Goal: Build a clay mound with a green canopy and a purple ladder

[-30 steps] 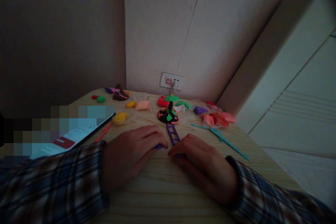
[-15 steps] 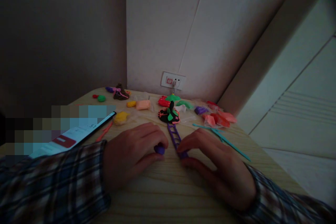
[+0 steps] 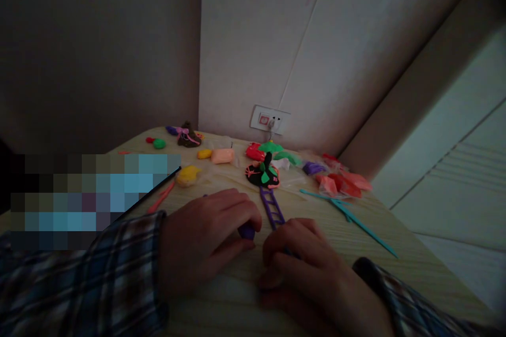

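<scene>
My left hand rests low over the table, its fingers curled round a lump of purple modelling clay that shows between thumb and fingers. My right hand is closed at the near end of a flat purple clay ladder; the fingers hide that end, and I cannot make out what is pinched in them. From the ladder's far end rises a black clay piece with a round base, an upright tip, green leaf shapes and pink trim.
Behind lie bagged clays: yellow, peach, red, purple and orange-red. A brown clay figure stands back left. Turquoise tools lie right, a pink tool left. A wall socket is behind.
My right hand has drawn back toward me and its fingers have closed up. My left hand keeps the purple clay. The view has shifted slightly, moving the table things rightward.
</scene>
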Tool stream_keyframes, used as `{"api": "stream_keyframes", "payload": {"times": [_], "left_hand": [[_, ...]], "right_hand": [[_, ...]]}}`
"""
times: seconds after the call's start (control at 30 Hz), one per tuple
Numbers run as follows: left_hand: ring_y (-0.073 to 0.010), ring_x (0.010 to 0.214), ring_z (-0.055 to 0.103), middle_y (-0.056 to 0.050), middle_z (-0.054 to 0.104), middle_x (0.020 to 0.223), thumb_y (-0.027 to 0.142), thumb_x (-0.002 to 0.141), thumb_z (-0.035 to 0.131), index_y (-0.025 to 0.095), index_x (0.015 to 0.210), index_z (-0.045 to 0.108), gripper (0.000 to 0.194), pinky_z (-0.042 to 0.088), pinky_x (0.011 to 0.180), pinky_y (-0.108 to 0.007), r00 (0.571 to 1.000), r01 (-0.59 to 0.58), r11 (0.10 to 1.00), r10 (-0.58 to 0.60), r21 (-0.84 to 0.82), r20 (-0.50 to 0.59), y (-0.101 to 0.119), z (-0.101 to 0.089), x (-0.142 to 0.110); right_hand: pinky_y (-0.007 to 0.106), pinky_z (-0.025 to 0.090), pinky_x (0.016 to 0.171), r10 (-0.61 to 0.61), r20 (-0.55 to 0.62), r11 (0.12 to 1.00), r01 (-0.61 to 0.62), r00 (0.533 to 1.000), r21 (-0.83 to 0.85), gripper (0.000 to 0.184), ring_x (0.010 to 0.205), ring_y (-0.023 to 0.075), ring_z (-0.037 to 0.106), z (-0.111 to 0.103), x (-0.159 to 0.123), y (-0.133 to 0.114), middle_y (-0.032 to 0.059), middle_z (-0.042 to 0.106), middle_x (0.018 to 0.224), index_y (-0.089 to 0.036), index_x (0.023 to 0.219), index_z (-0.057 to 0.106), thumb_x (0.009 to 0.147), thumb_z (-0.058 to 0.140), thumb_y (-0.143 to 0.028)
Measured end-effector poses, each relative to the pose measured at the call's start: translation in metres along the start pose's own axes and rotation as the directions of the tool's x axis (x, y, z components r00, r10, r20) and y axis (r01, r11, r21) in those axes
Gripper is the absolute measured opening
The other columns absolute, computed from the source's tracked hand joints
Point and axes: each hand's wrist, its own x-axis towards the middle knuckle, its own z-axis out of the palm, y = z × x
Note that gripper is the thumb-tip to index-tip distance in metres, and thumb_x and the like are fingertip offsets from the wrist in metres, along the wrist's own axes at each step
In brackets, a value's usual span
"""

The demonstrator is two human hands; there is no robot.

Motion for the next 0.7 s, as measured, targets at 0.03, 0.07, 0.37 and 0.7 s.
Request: {"api": "stream_keyframes", "payload": {"times": [0.03,0.07,0.37,0.7], "left_hand": [[-0.0138,0.084,0.051,0.001,0.057,0.087,0.014,0.084,0.045,0.018,0.081,0.054,0.010,0.038,0.072,-0.022,1.000,0.002,1.000,-0.002,-0.003,0.008,0.0000,0.0001,-0.0002],[-0.0135,0.084,0.051,0.001,0.057,0.087,0.013,0.083,0.046,0.018,0.082,0.054,0.010,0.038,0.073,-0.023,1.000,0.004,1.000,-0.004,-0.006,0.016,0.0001,0.0003,-0.0004],[-0.0144,0.089,0.050,0.000,0.056,0.090,0.006,0.082,0.041,0.018,0.088,0.055,0.020,0.036,0.077,-0.025,1.000,-0.010,1.000,0.011,-0.018,0.013,0.0009,0.0006,-0.0021],[-0.0153,0.088,0.051,-0.002,0.057,0.090,0.003,0.077,0.038,0.017,0.088,0.056,0.025,0.038,0.077,-0.026,0.997,-0.041,0.999,0.039,0.023,0.059,-0.0010,-0.0014,-0.0017]], "right_hand": [[0.027,0.039,0.067,-0.002,-0.012,1.000,0.002,1.000,-0.008,0.016,0.073,0.0129,0.052,-0.0003,-0.0013,0.0012,0.0007,0.057,0.076,-0.020,0.071,0.056,0.086,0.053,-0.024],[0.028,0.038,0.068,0.006,0.023,1.000,-0.006,1.000,-0.006,0.014,0.074,0.0132,0.052,-0.0010,-0.0025,0.0023,0.0009,0.057,0.077,-0.021,0.074,0.057,0.086,0.053,-0.024],[0.030,0.033,0.075,-0.025,0.113,0.998,0.018,0.993,0.061,0.012,0.077,0.0130,0.051,-0.0045,-0.0056,0.0058,0.0001,0.058,0.081,-0.021,0.082,0.056,0.088,0.046,-0.019],[0.030,0.034,0.077,-0.004,0.101,0.996,-0.005,0.995,0.091,0.017,0.078,0.0128,0.053,-0.0096,-0.0045,0.0054,0.0010,0.061,0.081,-0.020,0.086,0.056,0.090,0.040,-0.016]]}}
